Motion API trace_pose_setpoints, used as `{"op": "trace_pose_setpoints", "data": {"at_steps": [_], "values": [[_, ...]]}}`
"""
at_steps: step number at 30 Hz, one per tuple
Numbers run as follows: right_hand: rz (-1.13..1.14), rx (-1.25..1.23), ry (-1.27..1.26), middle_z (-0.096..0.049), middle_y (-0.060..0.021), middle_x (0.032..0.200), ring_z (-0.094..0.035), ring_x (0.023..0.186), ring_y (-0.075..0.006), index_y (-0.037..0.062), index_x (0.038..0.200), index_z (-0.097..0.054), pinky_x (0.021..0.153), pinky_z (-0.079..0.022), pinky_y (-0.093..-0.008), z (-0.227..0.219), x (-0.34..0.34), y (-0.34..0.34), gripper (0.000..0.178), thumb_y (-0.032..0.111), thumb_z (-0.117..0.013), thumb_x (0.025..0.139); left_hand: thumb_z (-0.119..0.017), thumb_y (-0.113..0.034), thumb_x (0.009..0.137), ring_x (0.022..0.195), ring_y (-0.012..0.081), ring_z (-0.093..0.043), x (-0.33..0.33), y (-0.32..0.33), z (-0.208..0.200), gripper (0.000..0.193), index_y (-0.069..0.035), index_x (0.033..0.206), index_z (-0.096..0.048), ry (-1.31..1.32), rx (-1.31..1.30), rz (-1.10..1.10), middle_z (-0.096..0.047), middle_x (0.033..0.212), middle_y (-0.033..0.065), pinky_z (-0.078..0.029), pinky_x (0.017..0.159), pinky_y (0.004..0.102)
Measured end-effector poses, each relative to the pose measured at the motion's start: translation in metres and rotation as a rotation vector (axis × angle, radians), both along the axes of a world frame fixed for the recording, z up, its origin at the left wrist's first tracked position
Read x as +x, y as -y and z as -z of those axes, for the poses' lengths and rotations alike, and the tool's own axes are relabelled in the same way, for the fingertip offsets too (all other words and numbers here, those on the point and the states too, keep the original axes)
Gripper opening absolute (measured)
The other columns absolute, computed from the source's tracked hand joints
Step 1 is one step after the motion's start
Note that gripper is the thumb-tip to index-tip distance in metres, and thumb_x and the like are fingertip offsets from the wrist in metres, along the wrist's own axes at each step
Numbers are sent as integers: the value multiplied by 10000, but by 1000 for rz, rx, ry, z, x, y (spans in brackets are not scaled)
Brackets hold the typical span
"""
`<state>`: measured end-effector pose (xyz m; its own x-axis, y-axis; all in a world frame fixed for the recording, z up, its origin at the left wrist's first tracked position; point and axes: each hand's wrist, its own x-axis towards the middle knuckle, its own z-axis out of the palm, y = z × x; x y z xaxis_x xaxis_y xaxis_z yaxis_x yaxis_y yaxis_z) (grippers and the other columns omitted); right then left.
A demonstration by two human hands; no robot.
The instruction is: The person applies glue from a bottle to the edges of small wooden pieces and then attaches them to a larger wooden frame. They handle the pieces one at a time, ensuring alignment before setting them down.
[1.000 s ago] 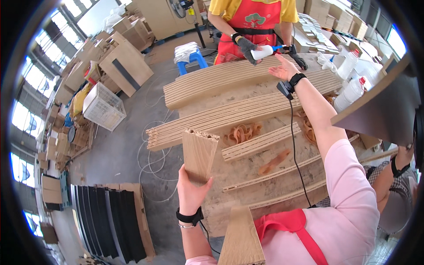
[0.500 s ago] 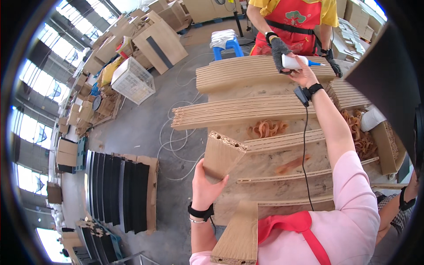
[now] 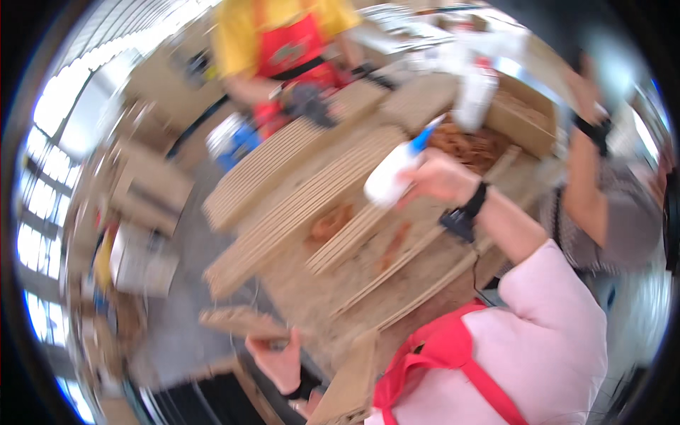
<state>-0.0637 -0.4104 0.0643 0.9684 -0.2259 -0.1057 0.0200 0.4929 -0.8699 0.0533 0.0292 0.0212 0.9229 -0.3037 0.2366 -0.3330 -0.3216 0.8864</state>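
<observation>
Clasping a rounded white bottle (image 3: 387, 176), the right hand (image 3: 440, 178) hangs over long, ridged wood-toned strips (image 3: 312, 209), while the left hand (image 3: 278, 363), well apart, pinches a flat board (image 3: 241, 321) beyond the table's (image 3: 294, 294) left edge, against roomy grey floor (image 3: 170, 340).

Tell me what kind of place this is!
Probably a workshop: stacked boards lie on a table, a person in a red apron stands across it, and the right hand holds a white bottle.

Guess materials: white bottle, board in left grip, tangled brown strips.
White bottle: likely plastic, smooth-looking; opaque body, bright blue tip. Board in the left grip: probably wood-based, matte tan; blur hides grain. Tangled brown strips: perhaps rubber, given loose curls; finish too blurred to tell.
</observation>
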Motion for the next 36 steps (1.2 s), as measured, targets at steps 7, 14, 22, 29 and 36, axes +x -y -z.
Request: {"op": "trace_pose_setpoints", "data": {"at_steps": [7,14,22,29,36], "values": [[-33,-236,-273,-609,-57,1118,-606,989,-149,52,1242,-496,683,-540,-278,31,-119,-61,552,200,-759,779,-836,-154,609,1117,304,-525,44,44,19,774,49,1240,-436,32,325,305,-513,1213,187,-426,944,380],[28,314,-206,-541,-47,1270,-548,1128,-151,74,1385,-403,970,-448,-339,70,-192,-129,561,165,-645,887,-814,-207,561,1096,370,-534,55,56,61,789,67,1222,-481,209,626,571,-558,1140,232,-439,946,410],[100,48,-222,-532,-124,1188,-589,1066,-261,23,1339,-378,784,-567,-473,14,-194,-152,669,150,-730,784,-806,-149,599,1049,343,-558,43,68,7,769,8,1262,-450,258,465,672,-554,1123,178,-471,876,388],[444,-508,-211,-573,-57,1097,-583,964,-128,7,1246,-469,764,-541,-278,-50,-179,-127,607,181,-775,752,-804,-83,610,1016,335,-573,34,57,-12,739,-29,1260,-455,330,309,651,-558,1122,158,-486,833,380],[689,-47,186,-602,-135,1170,-596,1088,-221,-3,1290,-462,934,-489,-353,-45,-139,-118,490,226,-636,893,-813,-83,606,1023,325,-574,31,53,-10,744,-33,1261,-465,255,266,729,-560,1149,156,-485,853,370]]}}
